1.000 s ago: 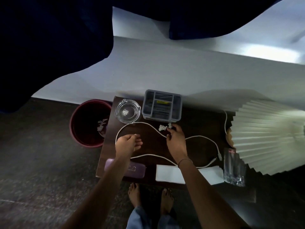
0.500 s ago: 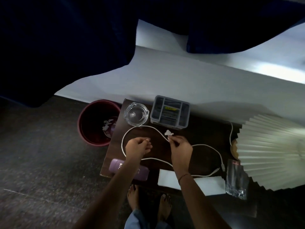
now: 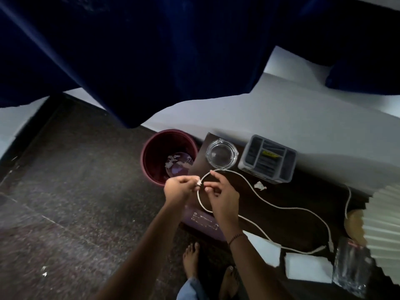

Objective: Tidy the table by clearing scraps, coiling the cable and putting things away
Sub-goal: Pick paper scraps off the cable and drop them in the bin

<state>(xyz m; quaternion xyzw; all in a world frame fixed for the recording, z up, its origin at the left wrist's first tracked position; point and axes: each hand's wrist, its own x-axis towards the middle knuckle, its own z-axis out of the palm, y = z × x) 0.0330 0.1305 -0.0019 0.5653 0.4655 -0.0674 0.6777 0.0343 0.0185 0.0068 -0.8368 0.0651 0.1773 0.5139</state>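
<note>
My left hand [image 3: 178, 190] pinches a small white paper scrap [image 3: 198, 182] at the dark table's left edge, close to the maroon bin [image 3: 151, 148]. My right hand [image 3: 220, 195] hovers right beside it, fingers loosely apart over the white cable [image 3: 281, 207], whether it touches the scrap I cannot tell. The cable snakes across the table [image 3: 292, 195] to its plug near the front right. Another crumpled scrap [image 3: 259, 186] lies on the table in front of the grey organiser box [image 3: 267, 159]. The bin holds several scraps.
A glass ashtray [image 3: 221, 154] stands at the table's back left. A purple case [image 3: 204, 220] and white paper sheets [image 3: 307, 267] lie along the front edge, a clear plastic bag [image 3: 350, 271] at front right. A pleated lampshade [image 3: 385, 224] fills the right side. Bare feet stand below.
Both hands moved left from the table's middle to its left edge near the bin, and a scrap now sits in my left fingers. One scrap stays by the organiser.
</note>
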